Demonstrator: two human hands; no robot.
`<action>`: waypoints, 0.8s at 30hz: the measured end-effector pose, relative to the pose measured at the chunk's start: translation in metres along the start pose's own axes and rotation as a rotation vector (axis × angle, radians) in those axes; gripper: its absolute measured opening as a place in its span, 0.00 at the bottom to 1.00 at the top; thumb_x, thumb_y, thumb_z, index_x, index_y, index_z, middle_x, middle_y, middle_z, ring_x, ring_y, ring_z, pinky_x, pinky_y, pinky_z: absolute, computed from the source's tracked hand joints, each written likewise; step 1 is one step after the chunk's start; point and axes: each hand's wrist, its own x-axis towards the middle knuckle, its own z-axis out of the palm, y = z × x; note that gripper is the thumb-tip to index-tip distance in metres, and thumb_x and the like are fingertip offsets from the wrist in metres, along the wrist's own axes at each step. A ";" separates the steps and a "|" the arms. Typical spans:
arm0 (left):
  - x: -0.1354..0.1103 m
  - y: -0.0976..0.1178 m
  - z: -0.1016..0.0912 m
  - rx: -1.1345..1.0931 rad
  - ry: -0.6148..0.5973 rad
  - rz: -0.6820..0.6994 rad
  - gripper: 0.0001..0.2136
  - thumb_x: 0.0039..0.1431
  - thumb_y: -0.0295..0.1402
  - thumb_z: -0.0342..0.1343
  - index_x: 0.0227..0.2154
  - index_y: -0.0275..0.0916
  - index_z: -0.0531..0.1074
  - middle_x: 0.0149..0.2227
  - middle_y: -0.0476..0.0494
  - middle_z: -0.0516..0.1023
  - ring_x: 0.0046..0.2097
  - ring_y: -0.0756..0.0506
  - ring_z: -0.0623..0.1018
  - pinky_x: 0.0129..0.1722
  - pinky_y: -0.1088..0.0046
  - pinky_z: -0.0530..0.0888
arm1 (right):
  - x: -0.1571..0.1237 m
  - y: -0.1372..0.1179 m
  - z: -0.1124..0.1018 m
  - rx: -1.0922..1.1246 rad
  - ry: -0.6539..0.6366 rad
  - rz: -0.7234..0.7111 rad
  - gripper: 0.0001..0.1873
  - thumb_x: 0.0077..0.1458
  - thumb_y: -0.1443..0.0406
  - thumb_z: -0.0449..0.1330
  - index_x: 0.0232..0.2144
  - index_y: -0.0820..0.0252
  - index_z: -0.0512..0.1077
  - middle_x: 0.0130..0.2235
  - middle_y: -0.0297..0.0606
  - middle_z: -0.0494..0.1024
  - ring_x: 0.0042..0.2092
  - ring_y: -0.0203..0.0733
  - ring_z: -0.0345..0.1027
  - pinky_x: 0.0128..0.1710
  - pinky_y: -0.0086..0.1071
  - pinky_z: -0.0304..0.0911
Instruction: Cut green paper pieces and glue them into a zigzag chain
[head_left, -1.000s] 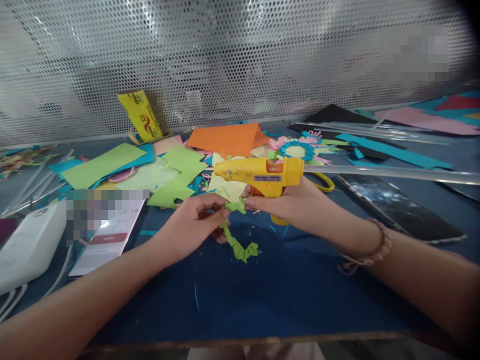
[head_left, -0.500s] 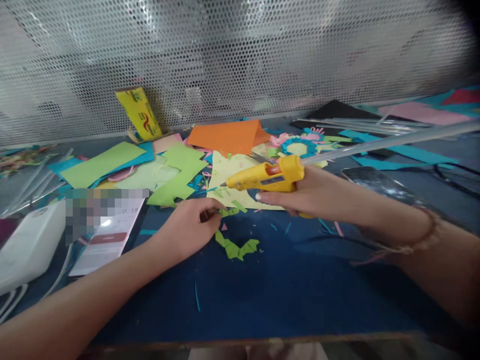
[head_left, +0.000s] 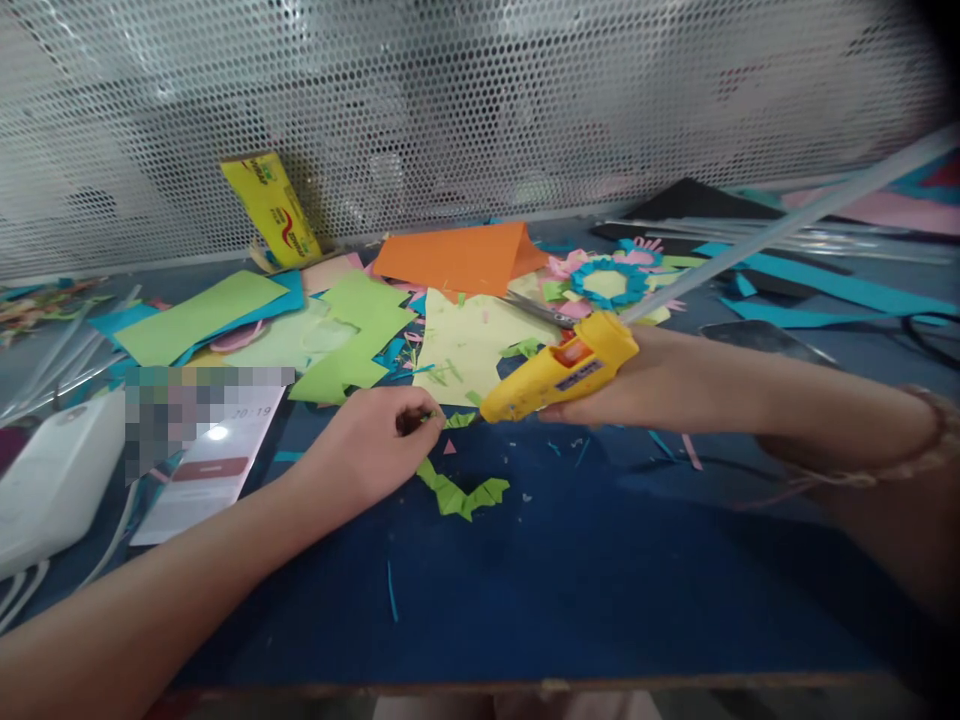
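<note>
My right hand [head_left: 637, 385] is closed round a yellow hot glue gun [head_left: 559, 370], its nozzle pointing left and down. A long translucent glue stick [head_left: 795, 225] sticks out of the gun's back end. My left hand [head_left: 386, 435] pinches a folded green paper strip [head_left: 463, 493] that curves below the fingers on the blue table. The strip's upper end [head_left: 459, 420] lies right at the nozzle tip; whether they touch I cannot tell. A small pink paper triangle [head_left: 450, 447] is inside the curve.
Behind the hands are green paper [head_left: 360, 335], a pale yellow sheet [head_left: 457, 345], folded orange paper [head_left: 454, 258], scissors [head_left: 540, 308] and a blue-rimmed paper flower [head_left: 607, 285]. A phone [head_left: 214, 470] and a white power brick [head_left: 56, 480] lie left. A yellow box [head_left: 274, 210] leans against the perforated metal panel [head_left: 450, 110].
My right hand has lowered the glue gun and tilted it down, bringing the nozzle to the green strip's upper end. My left hand keeps its pinch, nearly in place.
</note>
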 end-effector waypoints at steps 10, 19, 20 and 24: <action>0.000 -0.001 0.002 0.002 0.023 0.047 0.08 0.51 0.31 0.50 0.24 0.40 0.74 0.22 0.51 0.75 0.22 0.51 0.68 0.21 0.77 0.61 | 0.002 -0.001 0.005 -0.123 0.043 0.013 0.07 0.48 0.62 0.54 0.22 0.56 0.66 0.18 0.26 0.67 0.21 0.32 0.58 0.27 0.27 0.58; 0.000 0.001 -0.001 0.018 0.007 0.065 0.08 0.52 0.31 0.49 0.24 0.40 0.73 0.22 0.51 0.74 0.22 0.52 0.68 0.22 0.76 0.62 | 0.002 0.001 0.004 -0.184 0.054 -0.011 0.04 0.47 0.64 0.55 0.22 0.57 0.67 0.18 0.26 0.68 0.21 0.32 0.59 0.24 0.26 0.56; 0.000 0.001 -0.001 0.020 0.007 0.065 0.08 0.52 0.31 0.49 0.24 0.39 0.73 0.22 0.51 0.75 0.22 0.52 0.68 0.22 0.76 0.62 | 0.002 0.001 0.004 -0.196 0.055 -0.010 0.05 0.47 0.63 0.55 0.22 0.57 0.67 0.18 0.26 0.68 0.21 0.32 0.59 0.24 0.26 0.56; 0.000 0.001 -0.001 0.013 -0.007 0.051 0.08 0.52 0.32 0.49 0.25 0.39 0.73 0.23 0.51 0.75 0.24 0.51 0.70 0.23 0.76 0.63 | 0.003 -0.002 0.004 -0.210 0.058 0.009 0.09 0.50 0.58 0.54 0.29 0.56 0.70 0.25 0.29 0.74 0.26 0.35 0.65 0.26 0.28 0.58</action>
